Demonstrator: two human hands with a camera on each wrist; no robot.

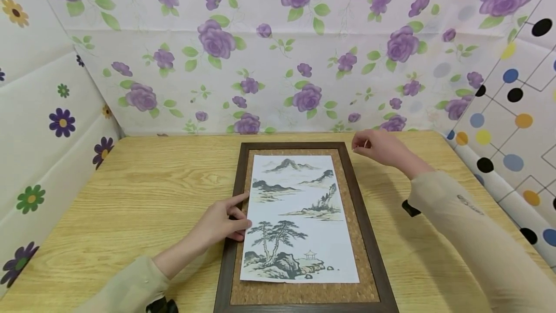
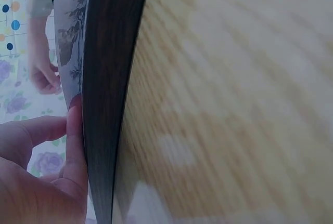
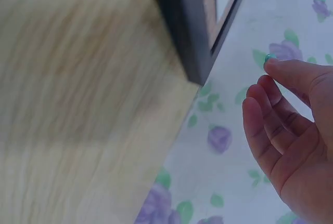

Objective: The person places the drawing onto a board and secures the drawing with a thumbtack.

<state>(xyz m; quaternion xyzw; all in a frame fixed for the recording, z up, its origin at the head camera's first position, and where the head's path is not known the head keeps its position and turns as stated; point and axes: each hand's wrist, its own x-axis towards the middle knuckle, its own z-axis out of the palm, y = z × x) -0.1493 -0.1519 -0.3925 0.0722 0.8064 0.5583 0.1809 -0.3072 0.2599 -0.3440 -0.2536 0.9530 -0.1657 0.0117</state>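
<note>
The left hand (image 1: 219, 223), fingers spread, is touching the left edge of the picture (image 1: 299, 206) lying on the board (image 1: 304, 295). The right hand (image 1: 382, 147) is pinching a tiny green thing (image 3: 269, 57) near the board's top right corner.

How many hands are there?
2: the left hand touching the left edge of the paper picture; the right hand beside the top right corner of the frame.
</note>
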